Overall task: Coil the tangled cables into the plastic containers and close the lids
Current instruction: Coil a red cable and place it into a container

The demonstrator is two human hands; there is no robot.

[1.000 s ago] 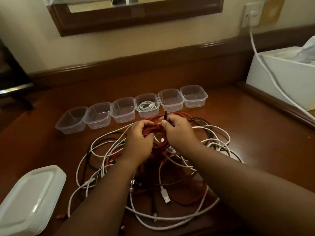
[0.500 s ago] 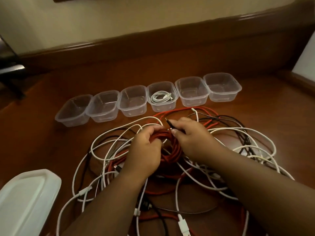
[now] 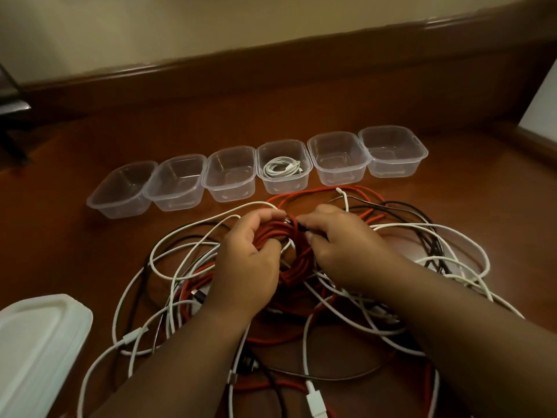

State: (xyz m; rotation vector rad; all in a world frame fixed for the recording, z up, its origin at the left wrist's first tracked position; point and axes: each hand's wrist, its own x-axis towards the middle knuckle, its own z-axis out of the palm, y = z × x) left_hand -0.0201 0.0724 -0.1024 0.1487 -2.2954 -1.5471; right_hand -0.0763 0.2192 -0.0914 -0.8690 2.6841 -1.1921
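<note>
A tangle of white, black and red cables [image 3: 355,300] covers the wooden table [image 3: 75,260] in front of me. My left hand [image 3: 247,263] grips a coiled bundle of red cable [image 3: 289,254], fingers curled round it. My right hand [image 3: 340,245] pinches the dark end of that red cable at the coil's top. Behind the tangle stands a row of several clear plastic containers [image 3: 232,173], all without lids. One of them [image 3: 304,150] holds a coiled white cable [image 3: 281,168]; the others hold nothing.
A stack of white plastic lids [image 3: 36,348] lies at the near left. A white box [image 3: 542,104] stands at the right edge. A raised wooden ledge [image 3: 271,70] runs along the wall behind the containers.
The view has tilted down and moved closer. My right hand has brought the dark cable end down against the red coil. My left hand keeps its grip on the coil.
</note>
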